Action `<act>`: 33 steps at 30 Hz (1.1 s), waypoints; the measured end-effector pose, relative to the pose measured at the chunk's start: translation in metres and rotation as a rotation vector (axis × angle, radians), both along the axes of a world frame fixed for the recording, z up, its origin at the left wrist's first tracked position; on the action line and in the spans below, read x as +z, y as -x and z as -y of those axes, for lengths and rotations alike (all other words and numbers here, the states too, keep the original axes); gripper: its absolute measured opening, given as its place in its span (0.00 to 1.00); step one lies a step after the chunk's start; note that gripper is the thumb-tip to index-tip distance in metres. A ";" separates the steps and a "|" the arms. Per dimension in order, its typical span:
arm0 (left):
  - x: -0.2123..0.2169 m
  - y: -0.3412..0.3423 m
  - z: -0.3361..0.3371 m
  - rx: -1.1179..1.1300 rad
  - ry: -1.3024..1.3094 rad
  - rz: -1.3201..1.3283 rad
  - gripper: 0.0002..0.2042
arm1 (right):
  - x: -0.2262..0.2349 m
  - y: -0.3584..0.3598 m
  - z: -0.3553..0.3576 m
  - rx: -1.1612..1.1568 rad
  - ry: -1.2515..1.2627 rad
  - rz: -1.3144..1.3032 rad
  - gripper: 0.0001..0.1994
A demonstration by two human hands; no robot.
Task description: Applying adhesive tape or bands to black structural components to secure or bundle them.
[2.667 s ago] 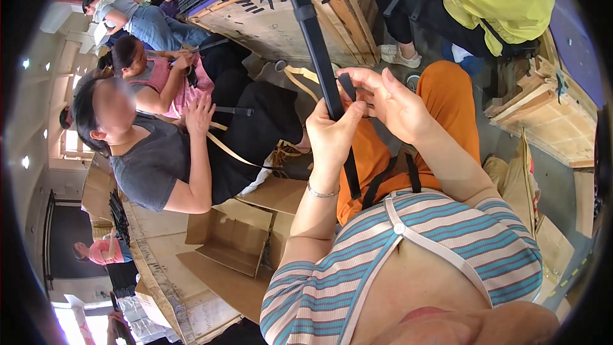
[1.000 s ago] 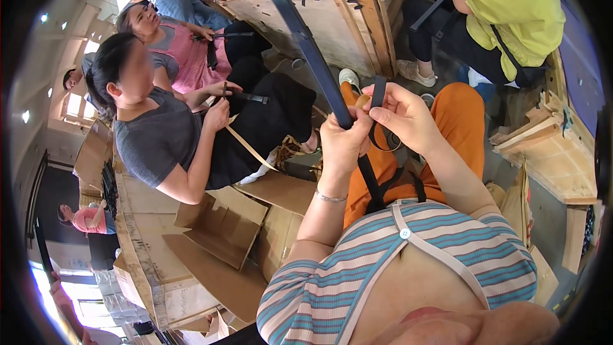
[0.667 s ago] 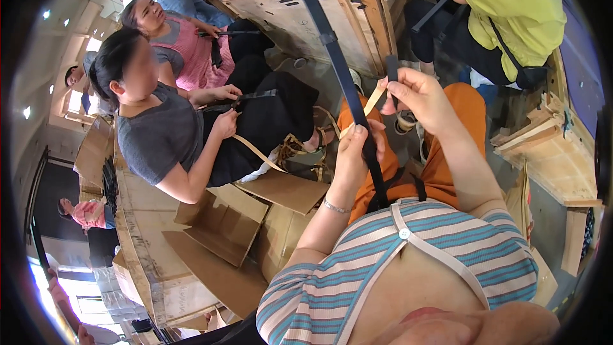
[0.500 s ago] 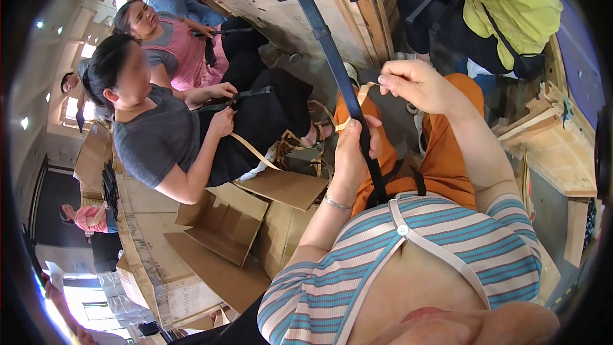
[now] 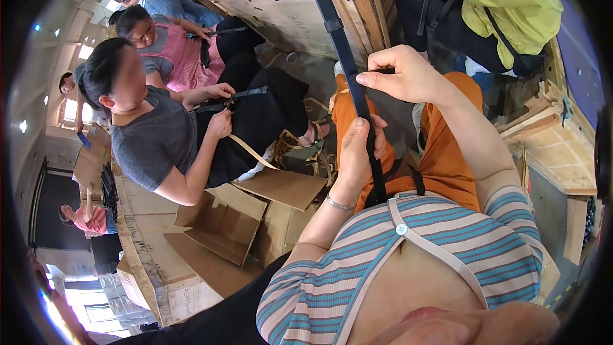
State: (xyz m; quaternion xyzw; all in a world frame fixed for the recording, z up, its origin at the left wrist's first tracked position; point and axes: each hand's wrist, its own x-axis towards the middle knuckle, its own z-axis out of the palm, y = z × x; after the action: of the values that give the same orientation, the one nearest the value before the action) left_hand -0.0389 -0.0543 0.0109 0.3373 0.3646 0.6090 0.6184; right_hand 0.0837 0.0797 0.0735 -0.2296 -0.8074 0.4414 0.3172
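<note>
the black strap [image 5: 345, 54] runs lengthwise through the left hand [image 5: 362, 152] — grip wrapped snugly — and out beyond it, where the right hand [image 5: 403, 75] curls close beside, its hold unclear.

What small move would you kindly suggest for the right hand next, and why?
Perhaps lower the right hand along the black strap toward the left hand, since the left grips it lower down while the right thumb sits at its edge, higher up.

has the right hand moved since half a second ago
Yes: judged against the wooden crate, the right hand has moved left, closer to the black strap.
</note>
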 end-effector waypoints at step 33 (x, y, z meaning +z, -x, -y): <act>-0.001 0.000 -0.001 0.018 -0.003 0.033 0.18 | -0.013 0.012 0.003 -0.018 0.134 -0.071 0.18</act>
State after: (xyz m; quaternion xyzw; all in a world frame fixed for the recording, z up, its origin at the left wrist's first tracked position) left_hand -0.0392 -0.0534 0.0100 0.3248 0.3566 0.6205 0.6183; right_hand 0.0719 0.0764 0.0606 -0.2416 -0.7623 0.4994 0.3334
